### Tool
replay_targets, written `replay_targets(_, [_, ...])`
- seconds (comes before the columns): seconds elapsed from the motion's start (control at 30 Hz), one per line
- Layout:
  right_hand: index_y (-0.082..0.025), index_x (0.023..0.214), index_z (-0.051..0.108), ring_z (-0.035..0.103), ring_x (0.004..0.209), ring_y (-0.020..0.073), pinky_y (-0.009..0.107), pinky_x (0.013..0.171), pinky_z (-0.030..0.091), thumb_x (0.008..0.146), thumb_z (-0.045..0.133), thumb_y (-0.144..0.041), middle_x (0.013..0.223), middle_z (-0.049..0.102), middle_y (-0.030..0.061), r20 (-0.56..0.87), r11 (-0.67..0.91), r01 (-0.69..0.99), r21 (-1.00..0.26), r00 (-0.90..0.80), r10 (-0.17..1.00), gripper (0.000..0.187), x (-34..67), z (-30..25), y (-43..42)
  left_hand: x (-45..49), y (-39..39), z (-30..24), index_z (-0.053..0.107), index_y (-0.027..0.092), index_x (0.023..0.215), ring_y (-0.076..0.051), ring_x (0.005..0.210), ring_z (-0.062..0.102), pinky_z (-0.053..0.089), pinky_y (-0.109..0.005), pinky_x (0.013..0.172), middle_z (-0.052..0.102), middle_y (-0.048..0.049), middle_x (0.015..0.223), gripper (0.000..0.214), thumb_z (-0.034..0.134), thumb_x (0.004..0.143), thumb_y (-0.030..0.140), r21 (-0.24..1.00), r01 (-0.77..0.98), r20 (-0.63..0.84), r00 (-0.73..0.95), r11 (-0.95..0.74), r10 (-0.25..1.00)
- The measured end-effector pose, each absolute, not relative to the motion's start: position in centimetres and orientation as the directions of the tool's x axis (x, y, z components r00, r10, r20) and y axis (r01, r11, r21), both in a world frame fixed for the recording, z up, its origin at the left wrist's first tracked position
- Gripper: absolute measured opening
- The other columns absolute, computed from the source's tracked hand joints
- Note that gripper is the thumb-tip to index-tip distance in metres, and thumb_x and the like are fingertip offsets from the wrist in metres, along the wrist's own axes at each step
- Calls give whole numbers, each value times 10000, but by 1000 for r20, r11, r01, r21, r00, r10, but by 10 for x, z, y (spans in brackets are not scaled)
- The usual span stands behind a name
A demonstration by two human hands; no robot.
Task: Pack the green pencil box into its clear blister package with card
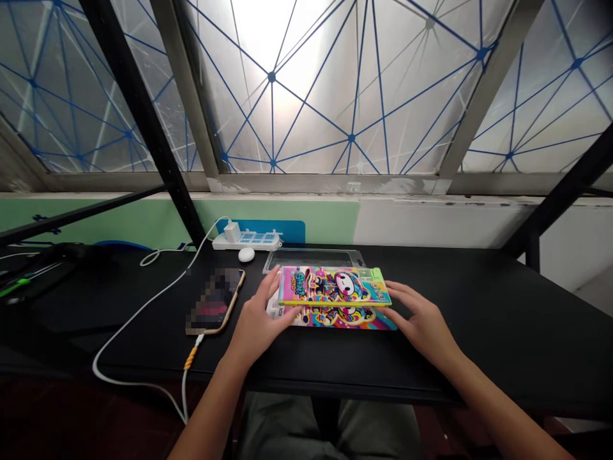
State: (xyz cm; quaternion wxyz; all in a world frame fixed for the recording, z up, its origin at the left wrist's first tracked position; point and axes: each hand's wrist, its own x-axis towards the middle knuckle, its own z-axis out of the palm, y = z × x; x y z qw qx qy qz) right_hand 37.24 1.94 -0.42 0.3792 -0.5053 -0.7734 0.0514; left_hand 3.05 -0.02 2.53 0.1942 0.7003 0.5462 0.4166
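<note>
A flat, colourful pencil case [335, 285] with a cartoon figure and a yellow-green edge lies lengthwise between my two hands. My left hand [261, 317] closes on its left end, fingers at the back and thumb at the front. At the other end my right hand [417, 319] grips it in the same way. Beneath the case, a brightly printed card [345, 318] shows along the front. Just behind is a clear plastic tray [313, 258], partly hidden by the case.
To the left lies a phone [215, 301] with a white charging cable [138, 311]. A power strip [246, 239] and a small white rounded case [246, 255] are at the back of the black desk [488, 306]. Black metal frame bars [143, 108] slant upward by the window.
</note>
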Motion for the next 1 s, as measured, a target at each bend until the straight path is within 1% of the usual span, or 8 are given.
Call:
replay_targets(0.1, [-247, 1120, 715, 583, 1256, 305, 484, 1047, 489, 902, 631, -432, 1435, 558, 102, 599, 540, 685, -490, -185, 779, 298, 361, 12, 39, 31, 29, 47, 358, 311, 1515, -298, 1329, 540, 457, -409, 1073, 614, -68, 1399, 821, 734, 811, 502, 661, 689, 418, -10, -297, 908])
replay_targets(0.23, [-204, 994, 734, 575, 1264, 316, 495, 1055, 473, 863, 675, -456, 1473, 514, 137, 604, 565, 645, -514, -195, 773, 290, 347, 19, 85, 28, 74, 70, 411, 286, 1492, -311, 1312, 547, 449, -423, 1065, 565, -79, 1449, 708, 675, 868, 493, 565, 752, 489, 26, -339, 872])
replay_targets(0.4, [-190, 985, 721, 555, 1287, 315, 504, 1074, 446, 870, 655, -442, 1425, 558, 157, 558, 556, 655, -512, -239, 795, 285, 337, 2, 126, 25, 102, 46, 388, 229, 1512, -323, 1370, 479, 411, -448, 1087, 500, -116, 1503, 699, 631, 905, 474, 587, 778, 404, -45, -221, 914])
replay_targets(0.53, [-214, 1019, 705, 577, 1259, 296, 493, 1064, 454, 918, 587, -435, 1412, 576, 125, 507, 530, 664, -527, -255, 824, 270, 338, -10, 127, 21, 105, 25, 397, 243, 1511, -319, 1346, 504, 426, -432, 1064, 520, -107, 1487, 677, 571, 925, 534, 577, 791, 348, -13, -203, 938])
replay_targets(0.73, [-215, 1220, 640, 537, 1297, 297, 491, 1078, 436, 961, 508, -454, 1418, 563, 126, 461, 514, 704, -491, -290, 838, 377, 340, -12, 127, 19, 102, 25, 452, 251, 1474, -365, 1118, 653, 500, -475, 913, 707, -132, 1217, 652, 536, 922, 588, 456, 882, 234, 7, -116, 972])
replay_targets(0.8, [-211, 1255, 615, 522, 1311, 307, 503, 1075, 433, 964, 500, -462, 1426, 549, 141, 467, 510, 721, -469, -288, 836, 401, 340, -12, 126, 22, 99, 25, 476, 233, 1446, -382, 1205, 599, 475, -521, 951, 660, -149, 1304, 590, 516, 945, 541, 408, 904, 251, 25, -129, 968])
replay_targets(0.87, [-207, 1303, 576, 500, 1327, 321, 527, 1071, 423, 964, 503, -457, 1447, 521, 157, 499, 516, 746, -421, -285, 819, 427, 336, -11, 121, 28, 96, 24, 540, 218, 1377, -393, 1352, 466, 433, -552, 1010, 534, -155, 1462, 493, 497, 966, 486, 357, 922, 283, 46, -150, 958])
replay_targets(1.0, [-205, 1313, 553, 499, 1313, 321, 553, 1078, 383, 968, 526, -387, 1411, 539, 172, 613, 626, 741, -244, -382, 691, 391, 319, -3, 99, 51, 94, 22, 564, 169, 1344, -380, 1486, 252, 349, -540, 1112, 340, -167, 1595, 467, 491, 976, 445, 282, 929, 341, 137, -240, 930])
